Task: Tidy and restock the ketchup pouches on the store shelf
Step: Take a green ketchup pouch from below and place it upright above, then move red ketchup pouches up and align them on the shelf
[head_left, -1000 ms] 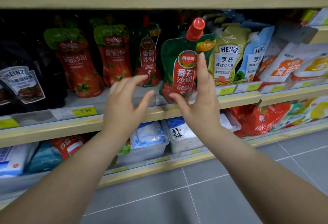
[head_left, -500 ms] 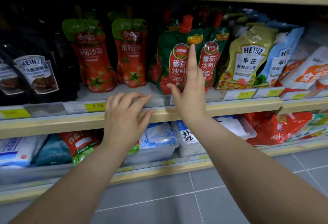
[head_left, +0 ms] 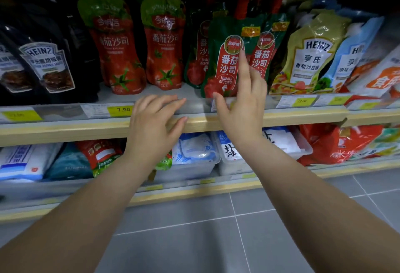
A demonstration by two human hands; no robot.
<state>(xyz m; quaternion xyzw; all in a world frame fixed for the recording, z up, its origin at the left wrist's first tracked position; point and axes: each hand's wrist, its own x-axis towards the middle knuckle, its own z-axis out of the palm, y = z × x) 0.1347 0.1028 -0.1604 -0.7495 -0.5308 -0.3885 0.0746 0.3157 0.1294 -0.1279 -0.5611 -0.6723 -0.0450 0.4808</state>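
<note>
ketchup pouch [head_left: 224,64], green and red, stands upright at the shelf [head_left: 65,131] front edge. right hand [head_left: 242,103] is unclenched, forefinger and thumb against its face. left hand [head_left: 155,121] rests loose and empty on the shelf lip.

Grocery shop: stocked shelf [head_left: 65,131], yellow price tags [head_left: 120,110] along its edge, rows of sauce pouches [head_left: 164,45], grey tiled floor [head_left: 194,240].
</note>
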